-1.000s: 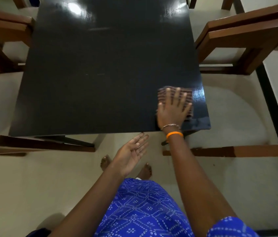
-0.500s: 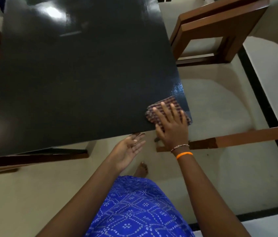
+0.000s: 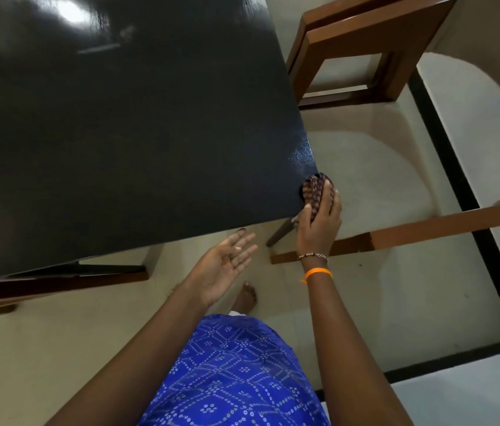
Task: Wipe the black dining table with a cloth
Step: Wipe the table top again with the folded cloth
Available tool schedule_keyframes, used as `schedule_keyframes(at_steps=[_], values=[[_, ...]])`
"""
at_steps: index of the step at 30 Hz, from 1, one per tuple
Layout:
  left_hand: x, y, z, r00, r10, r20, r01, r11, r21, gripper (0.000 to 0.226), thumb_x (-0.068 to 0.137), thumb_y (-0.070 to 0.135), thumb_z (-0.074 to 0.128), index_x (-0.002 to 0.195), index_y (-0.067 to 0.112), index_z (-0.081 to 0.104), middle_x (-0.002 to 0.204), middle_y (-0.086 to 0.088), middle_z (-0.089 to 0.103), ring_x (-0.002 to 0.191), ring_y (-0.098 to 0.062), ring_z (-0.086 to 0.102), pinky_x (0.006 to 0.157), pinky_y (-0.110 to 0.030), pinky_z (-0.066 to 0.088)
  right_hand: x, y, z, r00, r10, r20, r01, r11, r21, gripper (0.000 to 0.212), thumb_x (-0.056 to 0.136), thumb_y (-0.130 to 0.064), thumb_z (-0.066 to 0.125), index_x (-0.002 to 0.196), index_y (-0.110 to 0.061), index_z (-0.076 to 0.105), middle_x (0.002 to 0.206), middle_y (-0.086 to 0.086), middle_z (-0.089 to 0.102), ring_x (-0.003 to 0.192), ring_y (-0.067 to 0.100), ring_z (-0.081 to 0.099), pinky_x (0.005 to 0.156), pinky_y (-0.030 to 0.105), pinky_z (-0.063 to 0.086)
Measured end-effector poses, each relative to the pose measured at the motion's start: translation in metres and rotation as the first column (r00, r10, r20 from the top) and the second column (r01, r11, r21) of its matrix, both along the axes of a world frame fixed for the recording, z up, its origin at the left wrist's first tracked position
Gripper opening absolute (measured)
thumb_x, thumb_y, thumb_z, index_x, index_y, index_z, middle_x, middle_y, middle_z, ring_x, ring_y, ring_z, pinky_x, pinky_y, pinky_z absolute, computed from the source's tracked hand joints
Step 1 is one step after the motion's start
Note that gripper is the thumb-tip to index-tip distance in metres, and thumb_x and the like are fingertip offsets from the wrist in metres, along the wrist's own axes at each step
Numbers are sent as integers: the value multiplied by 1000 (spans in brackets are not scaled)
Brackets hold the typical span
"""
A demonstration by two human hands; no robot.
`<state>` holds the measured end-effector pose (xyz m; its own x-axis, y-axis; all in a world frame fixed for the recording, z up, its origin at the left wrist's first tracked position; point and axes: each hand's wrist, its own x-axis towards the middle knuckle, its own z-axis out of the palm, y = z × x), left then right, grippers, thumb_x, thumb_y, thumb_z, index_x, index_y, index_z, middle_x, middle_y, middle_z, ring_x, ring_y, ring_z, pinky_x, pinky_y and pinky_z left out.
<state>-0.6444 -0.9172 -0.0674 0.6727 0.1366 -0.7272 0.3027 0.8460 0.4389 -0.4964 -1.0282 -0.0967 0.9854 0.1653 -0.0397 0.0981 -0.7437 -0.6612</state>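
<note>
Cloth (image 3: 315, 192) at table (image 3: 138, 133) corner

The glossy black wooden dining table (image 3: 125, 127) carries a white glare patch. The bunched brown-and-white checked cloth (image 3: 313, 192) is dark. A thin orange thread band (image 3: 318, 273) and a beaded gold bracelet (image 3: 312, 256) circle one wrist. The blue garment (image 3: 233, 376) bears white dotted diamonds. The wooden chair (image 3: 374, 47) is warm brown; the floor (image 3: 396, 287) is cream with a black stripe.
</note>
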Motion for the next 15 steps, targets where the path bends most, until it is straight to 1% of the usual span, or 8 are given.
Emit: schedule_keyframes(at_steps=[3,6,8,12,14,15], values=[[-7,4,0,1000,11,5,-11,1000,3,51,93,2,32,143,12,31,143,-5,46,118,-17,54,104,-32,36,-28,12,3,990,-135,-49,137,989,63,59,94,-11,47,148,-7,23,153,22,21,137,36,29,107,36,23],[-15,8,-1,999,40,-6,-40,999,6,52,92,0,31,143,12,30,143,-6,45,121,-20,51,107,-34,33,-40,28,8,970,-222,-100,229,971,67,61,95,-11,46,148,-5,17,154,26,15,139,37,24,106,35,20],[-20,14,-3,997,65,-29,-64,998,8,53,91,-1,31,143,11,30,142,-7,46,120,-21,52,108,-35,32,-45,38,12,956,-264,-126,275,959,73,62,95,-11,46,148,-3,15,153,27,12,139,39,22,104,32,16],[-37,26,-7,995,58,-82,-55,998,33,49,92,1,31,139,12,36,138,-6,50,118,-22,52,106,-36,33,-72,62,17,954,-259,-154,277,954,114,63,95,-9,46,147,2,13,151,33,12,139,43,21,103,27,12],[-50,36,-9,993,54,-107,-50,998,48,46,93,3,30,138,13,39,136,-4,52,117,-21,53,106,-36,34,-99,80,18,962,-200,-184,225,966,129,64,95,-9,46,148,1,11,152,31,9,140,41,19,107,27,12],[-56,41,-10,991,55,-123,-48,997,56,46,94,4,30,137,13,39,136,-4,52,117,-22,53,106,-37,35,-113,89,19,964,-166,-207,196,971,135,65,95,-9,45,148,-1,9,152,30,7,140,40,19,109,28,14]])
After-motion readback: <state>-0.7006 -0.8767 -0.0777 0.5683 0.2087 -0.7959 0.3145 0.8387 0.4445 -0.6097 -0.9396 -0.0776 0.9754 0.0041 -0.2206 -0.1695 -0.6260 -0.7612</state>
